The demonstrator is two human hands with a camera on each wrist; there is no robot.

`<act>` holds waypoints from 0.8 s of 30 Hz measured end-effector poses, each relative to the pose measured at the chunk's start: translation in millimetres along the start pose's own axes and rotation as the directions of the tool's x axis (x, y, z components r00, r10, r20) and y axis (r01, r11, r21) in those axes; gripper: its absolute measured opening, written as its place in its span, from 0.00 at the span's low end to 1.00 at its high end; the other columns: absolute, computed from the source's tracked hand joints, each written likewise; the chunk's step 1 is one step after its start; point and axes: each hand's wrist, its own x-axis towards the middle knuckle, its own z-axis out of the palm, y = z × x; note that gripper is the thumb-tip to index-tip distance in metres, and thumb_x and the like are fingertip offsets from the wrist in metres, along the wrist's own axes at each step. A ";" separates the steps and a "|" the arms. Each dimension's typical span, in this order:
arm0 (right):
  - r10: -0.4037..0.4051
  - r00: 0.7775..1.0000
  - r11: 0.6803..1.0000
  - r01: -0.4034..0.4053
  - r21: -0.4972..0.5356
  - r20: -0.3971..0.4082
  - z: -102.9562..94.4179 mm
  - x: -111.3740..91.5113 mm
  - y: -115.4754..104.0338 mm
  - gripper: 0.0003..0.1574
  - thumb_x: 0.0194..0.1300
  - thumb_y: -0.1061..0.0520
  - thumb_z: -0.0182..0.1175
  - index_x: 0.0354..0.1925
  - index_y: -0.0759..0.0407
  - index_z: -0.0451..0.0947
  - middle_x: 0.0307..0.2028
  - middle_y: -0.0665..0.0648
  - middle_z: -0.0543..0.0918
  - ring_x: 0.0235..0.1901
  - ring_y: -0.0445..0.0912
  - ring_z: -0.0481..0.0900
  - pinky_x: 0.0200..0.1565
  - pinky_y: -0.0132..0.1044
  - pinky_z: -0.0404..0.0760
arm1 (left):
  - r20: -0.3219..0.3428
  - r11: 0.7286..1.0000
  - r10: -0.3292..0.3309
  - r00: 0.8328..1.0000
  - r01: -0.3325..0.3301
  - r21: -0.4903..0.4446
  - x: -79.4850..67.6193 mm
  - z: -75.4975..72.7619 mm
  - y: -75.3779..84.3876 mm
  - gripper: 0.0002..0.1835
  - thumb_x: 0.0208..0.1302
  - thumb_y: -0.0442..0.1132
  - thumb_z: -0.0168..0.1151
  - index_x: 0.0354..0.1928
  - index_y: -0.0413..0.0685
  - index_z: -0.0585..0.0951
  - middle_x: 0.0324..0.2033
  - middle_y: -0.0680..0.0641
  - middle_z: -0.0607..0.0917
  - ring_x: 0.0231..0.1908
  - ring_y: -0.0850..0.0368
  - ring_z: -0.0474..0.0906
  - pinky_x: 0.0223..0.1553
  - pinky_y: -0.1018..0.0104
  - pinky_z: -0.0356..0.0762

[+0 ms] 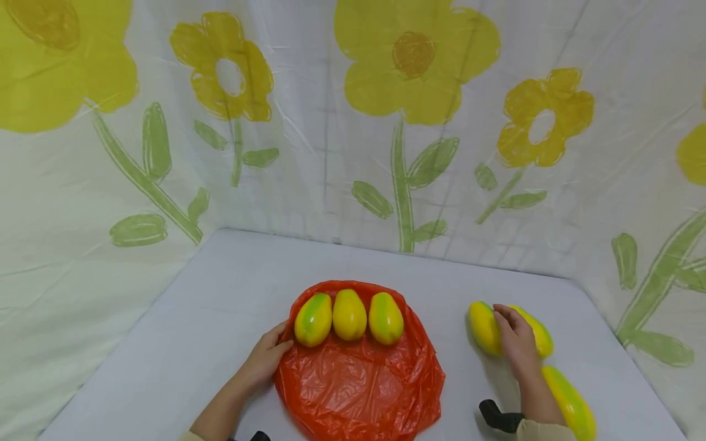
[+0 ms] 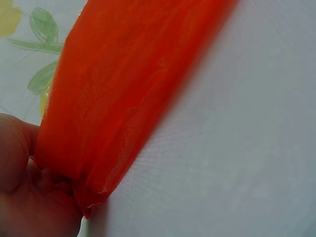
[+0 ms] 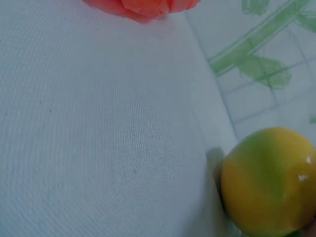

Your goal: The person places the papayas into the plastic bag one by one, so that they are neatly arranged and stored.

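My left hand (image 1: 263, 360) grips the left rim of a red plastic bag (image 1: 358, 392), which is spread wide at the mouth. In the left wrist view, the bag's edge (image 2: 108, 108) is bunched between thumb and fingers. Three yellow-green papayas (image 1: 349, 315) lie in a row along the bag's far side. Over on the right, my right hand (image 1: 517, 340) holds another papaya (image 1: 483, 327) by its right side, with the fingertips hidden. That fruit (image 3: 269, 182) fills the lower right of the right wrist view, where the hand is almost out of frame.
Just right of the right hand lies a papaya (image 1: 537, 334), and one more papaya (image 1: 570, 401) sits nearer, beside the forearm. A white cloth covers the table (image 1: 254, 275). Behind it hangs a curtain (image 1: 309, 153) printed with yellow flowers.
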 end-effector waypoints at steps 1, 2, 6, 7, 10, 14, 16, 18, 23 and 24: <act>-0.001 1.000 1.000 0.001 0.000 0.000 0.8 0.1 0.3 0.33 0.73 0.46 0.33 0.68 0.62 0.56 0.67 0.64 0.60 0.65 0.56 0.57 0.68 0.52 0.58 | 0.000 1.000 0.000 1.000 0.000 -0.001 -0.1 -0.1 0.0 0.27 0.67 0.32 0.43 0.68 0.39 0.60 0.67 0.37 0.64 0.67 0.40 0.59 0.60 0.49 0.68; -0.001 1.000 1.000 0.001 0.001 0.002 1.6 0.3 0.5 0.32 0.74 0.47 0.33 0.68 0.62 0.56 0.67 0.64 0.60 0.65 0.56 0.57 0.68 0.52 0.58 | 0.000 1.000 0.000 1.000 0.000 -0.004 -0.1 -0.2 -0.1 0.27 0.67 0.32 0.43 0.68 0.39 0.60 0.67 0.37 0.64 0.67 0.40 0.60 0.60 0.49 0.69; 0.010 1.000 1.000 -0.010 0.001 -0.022 5.9 1.0 1.3 0.30 0.73 0.50 0.36 0.67 0.61 0.59 0.66 0.63 0.63 0.63 0.52 0.61 0.64 0.41 0.65 | 0.002 1.000 0.005 1.000 -0.005 -0.008 0.1 -0.4 -0.2 0.27 0.68 0.32 0.43 0.68 0.40 0.60 0.67 0.37 0.64 0.67 0.40 0.60 0.60 0.50 0.69; 0.014 0.999 1.000 -0.014 0.004 -0.035 7.1 1.0 1.5 0.29 0.73 0.50 0.37 0.67 0.61 0.60 0.66 0.62 0.64 0.61 0.51 0.62 0.61 0.34 0.66 | 0.004 1.000 0.005 1.000 -0.005 -0.009 0.2 -0.4 -0.2 0.27 0.68 0.32 0.43 0.68 0.40 0.60 0.67 0.38 0.64 0.67 0.40 0.60 0.60 0.50 0.69; 0.033 0.996 0.999 -0.031 0.027 -0.081 10.8 0.6 2.5 0.29 0.72 0.48 0.42 0.66 0.60 0.62 0.65 0.61 0.66 0.59 0.47 0.63 0.48 0.16 0.65 | 0.003 1.000 0.002 1.000 -0.002 -0.006 0.2 -0.6 -0.2 0.27 0.68 0.32 0.43 0.69 0.40 0.60 0.67 0.38 0.63 0.67 0.40 0.59 0.60 0.49 0.68; 0.049 0.992 0.995 -0.038 0.087 -0.115 17.5 0.5 5.6 0.32 0.70 0.42 0.45 0.65 0.57 0.65 0.66 0.58 0.66 0.61 0.44 0.64 0.47 0.11 0.65 | 0.002 1.000 -0.008 1.000 0.008 -0.003 0.4 -0.7 -0.6 0.27 0.67 0.32 0.43 0.69 0.40 0.59 0.67 0.38 0.63 0.67 0.40 0.58 0.61 0.49 0.68; 0.056 0.989 0.990 -0.038 0.133 -0.138 21.3 1.1 7.8 0.33 0.69 0.40 0.44 0.64 0.57 0.66 0.65 0.54 0.68 0.63 0.42 0.63 0.55 0.16 0.66 | 0.002 1.000 -0.011 1.000 0.011 -0.001 0.9 -0.3 -1.0 0.27 0.67 0.32 0.43 0.69 0.40 0.59 0.67 0.37 0.63 0.67 0.40 0.59 0.61 0.48 0.68; 0.060 0.986 0.982 -0.029 0.188 -0.158 24.9 2.1 10.4 0.33 0.70 0.40 0.43 0.64 0.57 0.67 0.63 0.49 0.70 0.65 0.40 0.63 0.62 0.22 0.64 | -0.001 1.000 -0.021 1.000 0.021 -0.004 1.4 0.2 -1.4 0.27 0.67 0.32 0.43 0.69 0.41 0.60 0.67 0.38 0.64 0.67 0.40 0.59 0.60 0.49 0.69; 0.100 0.980 0.946 -0.042 0.320 -0.169 31.4 3.7 14.7 0.34 0.70 0.40 0.42 0.65 0.57 0.64 0.62 0.47 0.71 0.65 0.38 0.62 0.69 0.33 0.59 | -0.009 0.999 -0.035 0.999 0.035 -0.008 1.6 1.2 -1.0 0.27 0.67 0.33 0.44 0.69 0.42 0.60 0.67 0.39 0.64 0.66 0.40 0.60 0.58 0.51 0.71; 0.105 0.981 0.942 -0.046 0.333 -0.163 32.2 3.6 15.2 0.34 0.70 0.40 0.42 0.66 0.57 0.64 0.64 0.50 0.69 0.65 0.40 0.60 0.70 0.35 0.57 | -0.009 0.999 -0.033 0.999 0.033 -0.005 1.4 1.3 -0.7 0.27 0.67 0.33 0.44 0.69 0.42 0.60 0.67 0.39 0.64 0.66 0.40 0.60 0.58 0.51 0.71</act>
